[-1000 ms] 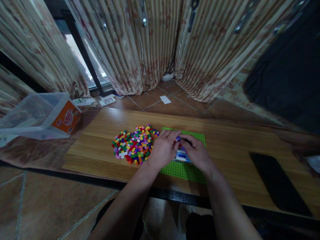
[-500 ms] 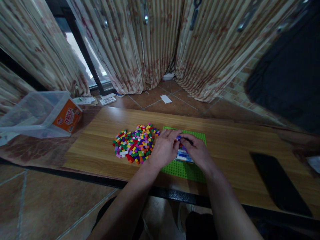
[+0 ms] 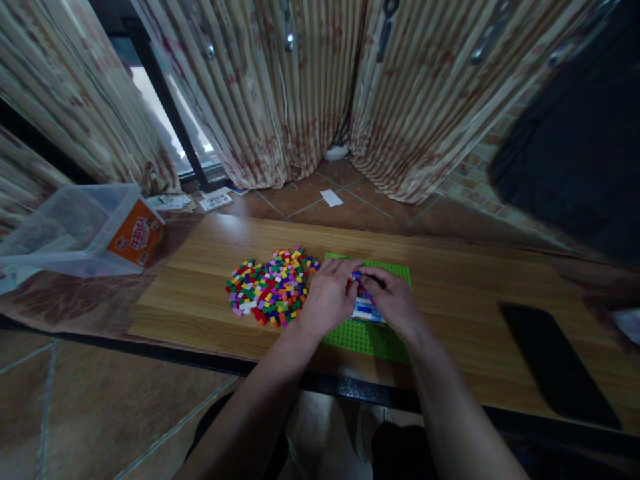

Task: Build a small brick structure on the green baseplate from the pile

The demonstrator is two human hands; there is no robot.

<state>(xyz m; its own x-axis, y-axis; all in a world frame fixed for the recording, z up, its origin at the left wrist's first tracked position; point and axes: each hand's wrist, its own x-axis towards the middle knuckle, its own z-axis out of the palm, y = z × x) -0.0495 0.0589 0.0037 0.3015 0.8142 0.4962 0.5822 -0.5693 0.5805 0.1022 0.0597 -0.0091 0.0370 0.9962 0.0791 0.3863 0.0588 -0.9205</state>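
A green studded baseplate (image 3: 370, 343) lies on the wooden table, with a low build of blue and white toy bricks (image 3: 367, 309) on it. Over the far part of this build, my left hand (image 3: 330, 293) and my right hand (image 3: 393, 293) meet with curled fingers. Between their fingertips shows a small purple-blue toy brick (image 3: 356, 275); both hands appear to pinch it. My fingers hide its lower side, so I cannot tell whether it touches the build. Left of my left hand spreads a pile of loose, many-coloured toy bricks (image 3: 270, 287).
A clear plastic bin (image 3: 75, 233) with an orange label stands at the far left. Papers (image 3: 216, 199) lie beyond the table's back edge. On the right of the wooden table (image 3: 450, 293) rests a flat black object (image 3: 557, 363). Striped curtains (image 3: 310, 87) hang behind.
Both hands stay nearly still over the build, fingertips together at the small brick. The view has shifted very slightly; the brick pile looks the same.
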